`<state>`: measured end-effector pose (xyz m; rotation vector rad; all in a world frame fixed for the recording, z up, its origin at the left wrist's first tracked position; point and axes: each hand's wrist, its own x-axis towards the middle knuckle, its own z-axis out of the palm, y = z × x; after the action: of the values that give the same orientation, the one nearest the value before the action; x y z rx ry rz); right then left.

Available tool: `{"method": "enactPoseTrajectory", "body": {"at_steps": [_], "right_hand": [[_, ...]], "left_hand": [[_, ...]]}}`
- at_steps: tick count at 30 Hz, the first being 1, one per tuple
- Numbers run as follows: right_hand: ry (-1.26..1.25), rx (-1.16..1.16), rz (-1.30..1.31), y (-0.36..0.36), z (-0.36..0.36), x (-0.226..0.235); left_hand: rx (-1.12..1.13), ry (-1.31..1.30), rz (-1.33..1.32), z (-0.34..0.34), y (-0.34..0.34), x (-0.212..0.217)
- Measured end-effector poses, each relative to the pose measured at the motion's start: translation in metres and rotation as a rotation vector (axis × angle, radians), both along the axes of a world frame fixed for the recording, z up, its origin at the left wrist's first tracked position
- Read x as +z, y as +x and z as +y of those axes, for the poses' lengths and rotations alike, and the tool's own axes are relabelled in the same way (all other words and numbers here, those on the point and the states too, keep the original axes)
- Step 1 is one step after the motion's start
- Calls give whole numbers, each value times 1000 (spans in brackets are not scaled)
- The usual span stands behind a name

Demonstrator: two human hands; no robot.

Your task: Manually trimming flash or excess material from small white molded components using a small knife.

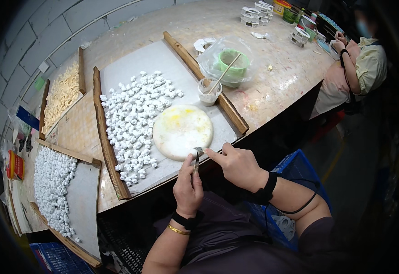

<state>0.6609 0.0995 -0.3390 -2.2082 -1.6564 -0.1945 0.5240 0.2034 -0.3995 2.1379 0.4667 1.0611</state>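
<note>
Over the near edge of a round white slab (183, 130) with yellow stains, both my hands meet. My left hand (188, 192) is closed with a slim dark pointed tool (196, 160) upright between thumb and fingers; its exact kind is unclear. My right hand (240, 168) is closed too, index finger stretched toward that tool's tip, with a small greyish flat tip (200, 150) at the fingertip; I cannot make out what it belongs to. Left of the slab, many small white knobbly pieces (133, 123) lie spread on a pale sheet (158, 57).
Wooden bars (108, 137) flank the sheet. Beyond the slab stand a small cup (208, 95) with a stick and a green bowl (233, 66) in plastic. More white pieces (53, 187) lie at left. A blue crate (300, 166) is at right; a co-worker (359, 68) sits beyond.
</note>
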Motion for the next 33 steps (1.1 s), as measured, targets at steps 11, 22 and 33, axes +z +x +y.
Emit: {"method": "enactPoseTrajectory", "body": {"at_steps": [11,22,33], "right_hand": [[-54,1,-24,5,14,2],[-11,18,-68,6,11,-2],[-31,50,40,5,4,5]], "left_hand": [[6,-6,27,-1,0,4],[0,18,24,-1,-1,1],[-3,-11,2,-1,-1,0]]}}
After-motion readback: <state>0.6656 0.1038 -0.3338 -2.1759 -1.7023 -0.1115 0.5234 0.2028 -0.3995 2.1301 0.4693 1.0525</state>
